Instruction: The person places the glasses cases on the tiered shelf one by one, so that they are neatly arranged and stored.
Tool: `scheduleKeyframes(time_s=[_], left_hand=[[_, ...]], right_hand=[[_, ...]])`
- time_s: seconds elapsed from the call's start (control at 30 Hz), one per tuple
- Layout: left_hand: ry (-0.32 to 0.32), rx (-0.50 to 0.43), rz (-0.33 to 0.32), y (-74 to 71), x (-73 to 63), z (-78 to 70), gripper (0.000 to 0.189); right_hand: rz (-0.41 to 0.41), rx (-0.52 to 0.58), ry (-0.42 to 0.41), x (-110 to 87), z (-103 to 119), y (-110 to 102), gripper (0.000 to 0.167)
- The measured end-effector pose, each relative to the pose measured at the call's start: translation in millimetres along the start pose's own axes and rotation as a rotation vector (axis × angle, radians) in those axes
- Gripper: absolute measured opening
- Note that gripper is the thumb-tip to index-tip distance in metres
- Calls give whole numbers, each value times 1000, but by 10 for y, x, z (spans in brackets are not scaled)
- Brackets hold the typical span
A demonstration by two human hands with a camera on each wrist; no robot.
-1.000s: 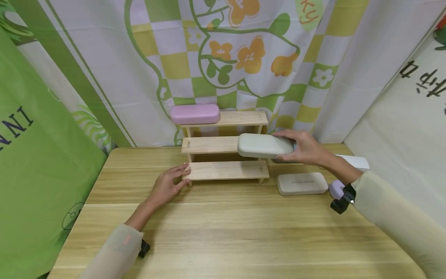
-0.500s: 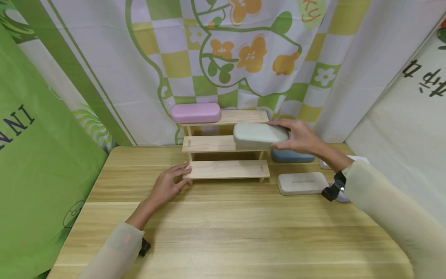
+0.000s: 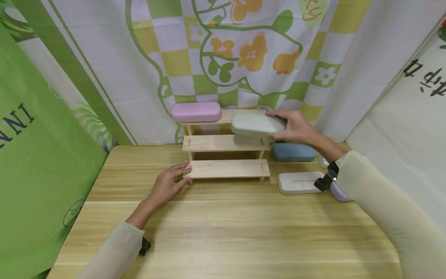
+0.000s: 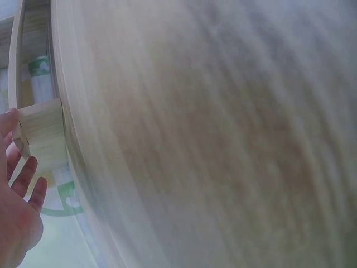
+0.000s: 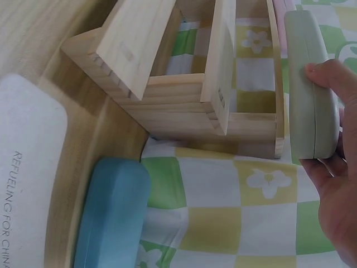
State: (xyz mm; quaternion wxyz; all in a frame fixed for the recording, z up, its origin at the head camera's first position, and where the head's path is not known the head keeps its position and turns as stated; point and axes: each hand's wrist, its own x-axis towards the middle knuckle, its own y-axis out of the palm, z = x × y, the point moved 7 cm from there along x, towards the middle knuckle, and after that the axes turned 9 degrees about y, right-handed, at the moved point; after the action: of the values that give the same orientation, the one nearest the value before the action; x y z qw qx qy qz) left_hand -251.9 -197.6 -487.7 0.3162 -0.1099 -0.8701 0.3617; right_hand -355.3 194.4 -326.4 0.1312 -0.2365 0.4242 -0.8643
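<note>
My right hand (image 3: 295,127) holds a pale green glasses case (image 3: 257,124), thumb on one face and fingers on the other. In the right wrist view the case (image 5: 309,89) is right beside the top board of a three-tier wooden stand (image 3: 224,169). A pink-purple glasses case (image 3: 196,112) lies on the left half of that top board. My left hand (image 3: 166,188) grips the left end of the lowest board, fingers over the top and thumb at the front edge. In the left wrist view, fingers (image 4: 25,176) show at the board's end.
Right of the stand lie a blue case (image 3: 293,152) and a white case with lettering (image 3: 300,182). A purple item (image 3: 339,192) and a white item (image 3: 323,161) are partly hidden by my right arm. A patterned curtain (image 3: 240,69) hangs behind the wooden table (image 3: 223,236).
My right hand has raised the pale green case from in front of the middle board toward the top board, uncovering the blue case. The left hand has stayed on the stand.
</note>
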Motion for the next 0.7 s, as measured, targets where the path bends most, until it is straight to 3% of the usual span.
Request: scheduleKeyframes(time_s=[0.33, 0.7], left_hand=[[17, 11, -8, -1, -1, -5, 38], [-4, -5, -5, 10, -9, 24, 37]], right_hand=[[6, 13, 51, 172, -66, 9, 68], [73, 9, 141, 326, -110, 100, 69]])
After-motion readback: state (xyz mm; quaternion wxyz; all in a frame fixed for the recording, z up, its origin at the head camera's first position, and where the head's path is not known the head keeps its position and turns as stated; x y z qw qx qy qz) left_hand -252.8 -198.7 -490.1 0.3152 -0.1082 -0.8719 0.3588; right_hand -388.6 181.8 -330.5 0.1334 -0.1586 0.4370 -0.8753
